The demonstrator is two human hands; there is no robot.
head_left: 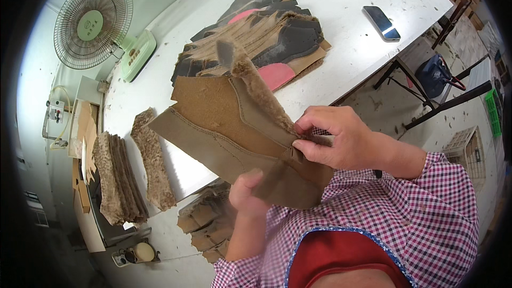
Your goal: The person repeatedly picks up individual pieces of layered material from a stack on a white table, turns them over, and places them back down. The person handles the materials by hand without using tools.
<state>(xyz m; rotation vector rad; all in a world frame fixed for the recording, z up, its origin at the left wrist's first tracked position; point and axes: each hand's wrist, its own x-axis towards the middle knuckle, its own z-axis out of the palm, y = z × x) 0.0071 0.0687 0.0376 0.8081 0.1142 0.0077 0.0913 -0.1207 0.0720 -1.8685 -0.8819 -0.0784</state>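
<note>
A stitched brown leather boot upper (205, 109), with olive-brown side panels, is spread open in front of me. My left hand (248, 194) grips its lower edge, thumb on top and the other fingers hidden beneath. Along its right edge runs a strip of brown fleece lining (264, 92), its top end folded over. My right hand (338, 136) pinches the lower end of this strip against the leather between thumb and fingers. Behind the upper lies a large pile of similar leather and fleece pieces (256, 32), with pink patches showing.
On the white table (352, 58) lie a dark phone (381, 23) and a stack of fleece strips (118, 178), with one loose fleece piece (152, 154) beside it. A green fan (92, 24) stands at the left. More bundled pieces (205, 221) sit below the table's near edge.
</note>
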